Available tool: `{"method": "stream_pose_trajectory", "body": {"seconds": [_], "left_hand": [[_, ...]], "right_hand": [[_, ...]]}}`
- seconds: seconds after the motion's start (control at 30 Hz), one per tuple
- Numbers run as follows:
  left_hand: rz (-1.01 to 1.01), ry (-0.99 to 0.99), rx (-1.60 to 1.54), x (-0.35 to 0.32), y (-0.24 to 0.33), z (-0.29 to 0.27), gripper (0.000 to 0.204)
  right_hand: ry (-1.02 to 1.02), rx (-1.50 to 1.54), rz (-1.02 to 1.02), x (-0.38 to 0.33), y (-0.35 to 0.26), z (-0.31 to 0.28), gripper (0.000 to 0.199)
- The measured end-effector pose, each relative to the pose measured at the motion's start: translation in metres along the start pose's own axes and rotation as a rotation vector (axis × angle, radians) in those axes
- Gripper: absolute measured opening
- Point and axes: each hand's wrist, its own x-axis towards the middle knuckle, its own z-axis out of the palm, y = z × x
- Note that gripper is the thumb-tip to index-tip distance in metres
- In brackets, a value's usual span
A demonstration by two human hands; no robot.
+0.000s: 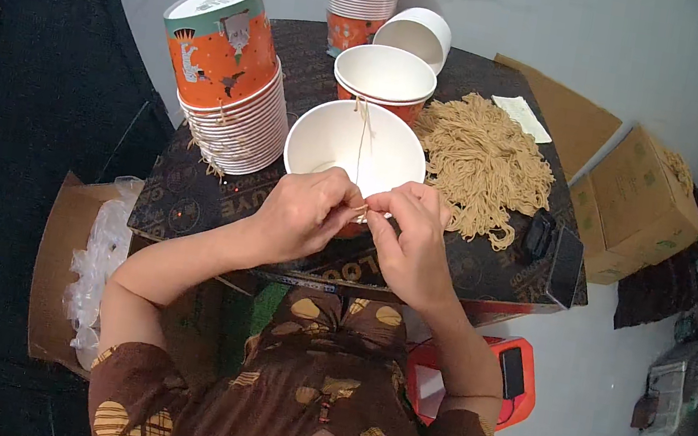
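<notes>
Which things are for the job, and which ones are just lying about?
Seem used:
tan string, pinched in left hand and right hand
front tub
string pile
tub stack at left, strings dangling

Probably just lying about:
dark flat thing, lower right
clear plastic, lower left
</notes>
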Motion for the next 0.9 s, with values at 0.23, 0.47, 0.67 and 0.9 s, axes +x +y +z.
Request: {"method": "stream_pose_trajectory", "body": {"seconds": [0.23, 0.47, 0.67, 0.9], "left_hand": [[-0.079, -0.023, -0.049, -0.0033, -0.0013, -0.0011, 0.019], [-0.101, -0.007, -0.091, -0.0060, -0.0031, -0.0008, 0.018], [-0.108, -0.008, -0.099, -0.0057, -0.0019, 0.0000, 0.017], [-0.088, 0.006, -0.100, -0.0054, -0.0024, 0.0008, 0.018]], "right_hand": [[0.083, 0.188, 0.154, -0.0035, -0.0001, 0.0063, 0.013], [0.026, 0.081, 0.028, -0.0022, -0.0018, -0.0002, 0.017], [0.035, 0.035, -0.029, -0.0010, 0.0019, 0.0024, 0.013], [0.030, 0.065, 0.000, -0.0003, 0.0022, 0.0050, 0.010]]}}
